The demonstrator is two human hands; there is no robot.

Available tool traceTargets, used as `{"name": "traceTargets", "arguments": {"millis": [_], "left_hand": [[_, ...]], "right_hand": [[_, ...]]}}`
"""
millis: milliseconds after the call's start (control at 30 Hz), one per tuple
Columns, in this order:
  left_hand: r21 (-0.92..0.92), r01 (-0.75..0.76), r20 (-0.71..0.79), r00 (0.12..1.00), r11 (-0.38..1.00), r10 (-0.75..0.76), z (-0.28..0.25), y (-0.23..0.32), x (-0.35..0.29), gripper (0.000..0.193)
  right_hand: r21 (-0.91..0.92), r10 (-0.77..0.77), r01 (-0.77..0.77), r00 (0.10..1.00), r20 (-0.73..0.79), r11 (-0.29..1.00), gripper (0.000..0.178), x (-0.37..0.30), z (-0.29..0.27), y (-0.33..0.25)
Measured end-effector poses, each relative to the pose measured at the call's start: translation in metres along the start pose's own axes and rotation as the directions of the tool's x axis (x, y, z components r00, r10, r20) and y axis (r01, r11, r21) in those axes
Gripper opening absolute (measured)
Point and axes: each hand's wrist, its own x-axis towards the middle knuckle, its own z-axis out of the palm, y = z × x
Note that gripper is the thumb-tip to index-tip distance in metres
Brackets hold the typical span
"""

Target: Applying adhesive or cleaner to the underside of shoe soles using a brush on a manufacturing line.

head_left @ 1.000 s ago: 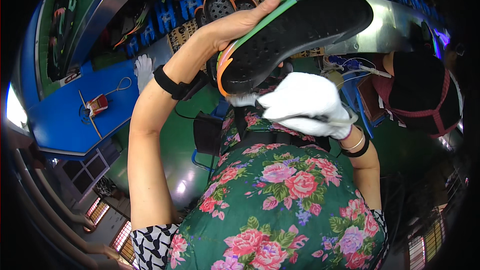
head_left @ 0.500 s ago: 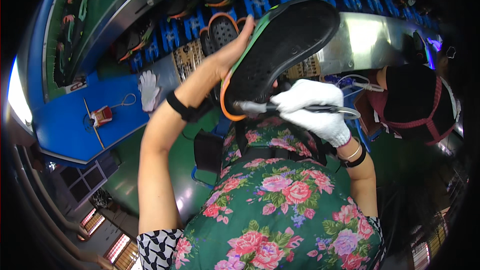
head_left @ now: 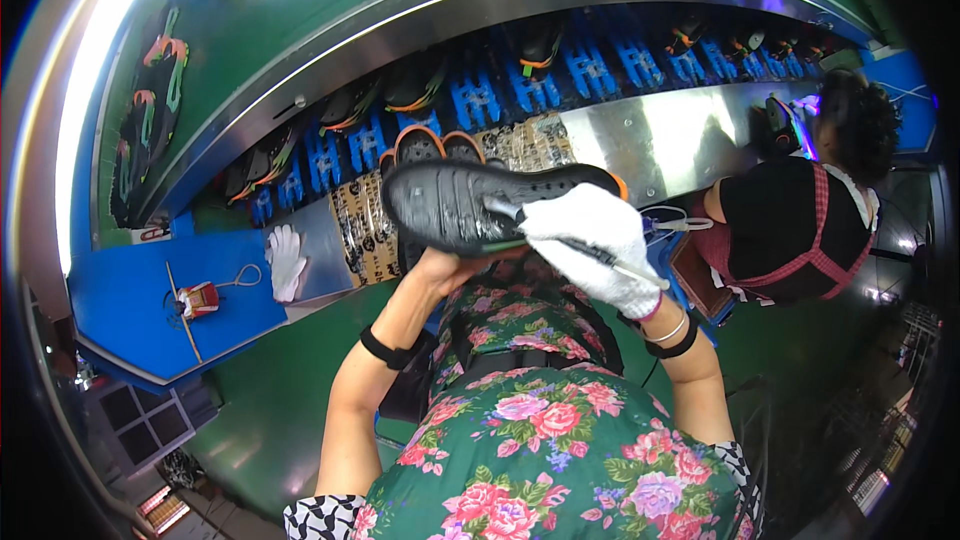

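Observation:
In front of me is a black shoe sole [head_left: 445, 205] with orange at its right end and a green strip along its near edge. Its upturned face looks wet and glossy over the left part. My bare left hand [head_left: 452, 268] is closed on the near edge from below, fingers mostly hidden under the sole. A white knitted glove covers my right hand [head_left: 590, 240], which grips a brush [head_left: 508, 210] with a dark handle. The brush's tip rests on the middle of the sole, and a thin pale tube trails from the handle's rear end.
Behind lie more orange-rimmed soles [head_left: 418, 146] beside a taped strip [head_left: 362, 230] on the metal ledge [head_left: 660, 145]. Blue racks [head_left: 475, 100] carry shoe parts beyond. A blue table [head_left: 130, 290] at left has a red container [head_left: 200, 298] and a white glove [head_left: 286, 262]. Another person [head_left: 790, 220] works at right.
The sole has come down nearer the ledge and turned from slanting upright to lying crosswise. My left hand shifted from its left side to beneath it; the brush moved from its orange end to its middle.

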Motion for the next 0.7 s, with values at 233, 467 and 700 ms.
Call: {"name": "traceTargets", "arguments": {"millis": [233,467,700], "left_hand": [[-0.764,0.052,0.035,0.999,0.643,-0.04,0.025,0.021,-0.025,0.067],[-0.752,0.179,0.434,0.859,0.634,0.271,-0.013,-0.021,-0.004,0.106],[-0.551,-0.061,0.03,0.995,0.832,0.093,0.017,-0.02,-0.004,0.107]], "right_hand": [[-0.027,0.013,-0.015,0.997,-0.077,1.0,0.02,-0.012,0.004,-0.02],[-0.062,-0.021,0.012,0.988,-0.151,0.998,0.023,-0.001,0.003,-0.025],[-0.14,-0.114,0.1,0.989,-0.098,0.985,0.033,0.014,-0.002,-0.027]]}}
